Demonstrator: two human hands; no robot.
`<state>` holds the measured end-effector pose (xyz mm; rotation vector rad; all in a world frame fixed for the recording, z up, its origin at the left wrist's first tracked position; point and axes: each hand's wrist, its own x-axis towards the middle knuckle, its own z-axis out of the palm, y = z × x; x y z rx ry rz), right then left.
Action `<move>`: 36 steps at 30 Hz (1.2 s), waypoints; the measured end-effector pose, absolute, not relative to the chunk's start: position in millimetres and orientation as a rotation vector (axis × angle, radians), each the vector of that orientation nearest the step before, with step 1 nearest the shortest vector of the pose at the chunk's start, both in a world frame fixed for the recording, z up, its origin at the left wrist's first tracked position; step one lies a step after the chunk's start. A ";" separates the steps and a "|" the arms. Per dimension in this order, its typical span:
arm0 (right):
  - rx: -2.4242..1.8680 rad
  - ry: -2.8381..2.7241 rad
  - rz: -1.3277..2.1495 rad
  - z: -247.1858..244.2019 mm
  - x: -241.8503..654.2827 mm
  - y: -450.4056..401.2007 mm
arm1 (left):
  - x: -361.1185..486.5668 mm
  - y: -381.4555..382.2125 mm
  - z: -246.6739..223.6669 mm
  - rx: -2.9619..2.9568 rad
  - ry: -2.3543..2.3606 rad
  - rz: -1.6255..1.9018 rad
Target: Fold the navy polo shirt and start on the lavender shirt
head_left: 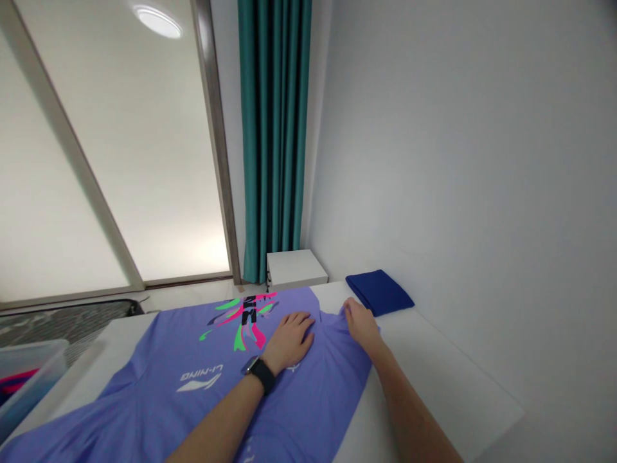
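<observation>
A purple T-shirt point(164, 347) with a bright pink, green and black print and a white logo lies spread on the white table point(414, 379). My left hand point(289, 341), with a dark watch point(259, 372) on its wrist, rests flat on the shirt, fingers stretched out. At the shirt's right side, my right hand point(360, 325) pinches the fabric of a sleeve and lifts it slightly. Just beyond that hand lies a folded dark blue cloth point(380, 291).
Behind the table stands a small white cabinet point(296, 263), near a green curtain point(274, 141). A clear plastic bin point(53, 360) with red and dark cloth inside is at the left. The wall point(434, 161) runs along the table's right side.
</observation>
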<state>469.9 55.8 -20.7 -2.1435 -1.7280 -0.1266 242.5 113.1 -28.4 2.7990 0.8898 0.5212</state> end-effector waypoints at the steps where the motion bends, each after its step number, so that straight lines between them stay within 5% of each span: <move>1: -2.131 -1.701 -0.138 -18.8 471.0 56.7 | 242.5 113.0 -28.1 2.799 0.888 0.520; 16: -1.719 -1.424 -0.024 -19.5 485.8 67.9 | 242.3 112.9 -27.4 2.783 0.885 0.517; 36: -1.810 -1.352 0.062 -28.3 489.7 64.4 | 243.5 113.0 -29.8 2.787 0.895 0.519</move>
